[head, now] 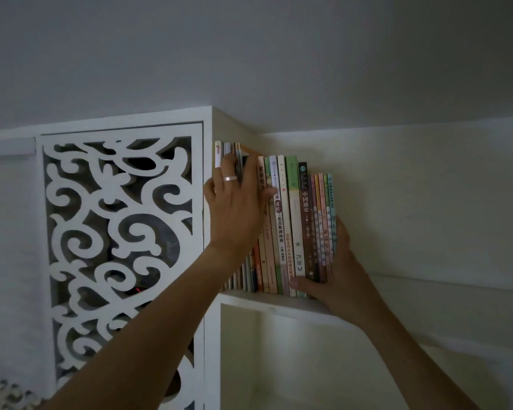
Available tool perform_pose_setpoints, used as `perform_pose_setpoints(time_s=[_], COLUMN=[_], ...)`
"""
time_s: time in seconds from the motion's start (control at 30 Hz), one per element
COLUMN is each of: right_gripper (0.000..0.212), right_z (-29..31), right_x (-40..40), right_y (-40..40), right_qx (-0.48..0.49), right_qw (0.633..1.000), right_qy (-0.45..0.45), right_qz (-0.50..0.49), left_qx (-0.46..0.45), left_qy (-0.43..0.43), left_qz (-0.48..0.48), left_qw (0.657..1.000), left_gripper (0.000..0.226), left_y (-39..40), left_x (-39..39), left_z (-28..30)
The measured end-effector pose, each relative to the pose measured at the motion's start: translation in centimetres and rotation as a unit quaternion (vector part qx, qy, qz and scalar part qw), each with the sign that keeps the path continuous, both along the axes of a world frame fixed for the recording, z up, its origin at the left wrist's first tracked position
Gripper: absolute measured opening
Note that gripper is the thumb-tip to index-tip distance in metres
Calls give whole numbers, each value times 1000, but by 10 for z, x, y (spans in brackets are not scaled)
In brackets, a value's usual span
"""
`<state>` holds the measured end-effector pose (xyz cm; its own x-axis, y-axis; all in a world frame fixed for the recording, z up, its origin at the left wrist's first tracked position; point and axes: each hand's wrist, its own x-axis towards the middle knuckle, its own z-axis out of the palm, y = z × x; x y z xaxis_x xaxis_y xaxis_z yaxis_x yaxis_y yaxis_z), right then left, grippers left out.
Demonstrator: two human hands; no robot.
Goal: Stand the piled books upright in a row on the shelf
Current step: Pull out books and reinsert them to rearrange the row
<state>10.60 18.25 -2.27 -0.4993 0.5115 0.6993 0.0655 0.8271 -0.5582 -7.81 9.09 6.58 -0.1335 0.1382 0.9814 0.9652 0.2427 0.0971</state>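
A row of several books stands upright on the white shelf, pressed against the cabinet's side wall at the left. My left hand, with a ring on one finger, lies flat over the spines of the taller books at the left end, fingers spread. My right hand clasps the right end of the row, its thumb across the lower spines and its fingers behind the last thin book. The lower parts of the left books are hidden by my left wrist.
A white carved lattice door fills the cabinet to the left of the books. The shelf runs on bare to the right along the white wall. An open compartment lies below the shelf.
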Motion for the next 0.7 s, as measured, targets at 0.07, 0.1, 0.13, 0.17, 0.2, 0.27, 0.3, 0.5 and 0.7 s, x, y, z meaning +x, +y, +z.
perform_pose_setpoints(time_s=[0.07,0.1,0.13,0.17,0.2,0.27,0.3,0.5,0.7], right_gripper=[137,137,136,135,135,137,138,137,131], right_z=[0,0,0,0,0,0,-1,-1,2], right_x=[0,1,1,1,0,0,-1,-2,-1], right_y=[1,1,1,1,1,1,1,3,0], right_qx=[-3,-5,-5,-4,-3,-5,-6,-2,6], right_qw=[1000,1000,1000,1000,1000,1000,1000,1000,1000], right_qy=[-1,-2,-2,-2,-1,1,-1,4,13], right_qz=[-3,-1,1,2,1,-3,-5,-3,15], left_qx=[10,14,17,23,33,67,77,75,36], left_qy=[-20,-31,-41,-48,-52,-46,-42,-160,-190], left_qz=[-35,-52,-68,-81,-89,-107,-137,-267,-175], left_qw=[999,998,997,995,994,991,987,947,965], left_gripper=[50,50,52,58,64,67,64,56,30], left_y=[1,1,0,-1,-2,-8,-11,-12,-15], left_x=[1,1,0,0,1,6,10,34,38], left_z=[1,3,5,7,9,10,6,-53,-66])
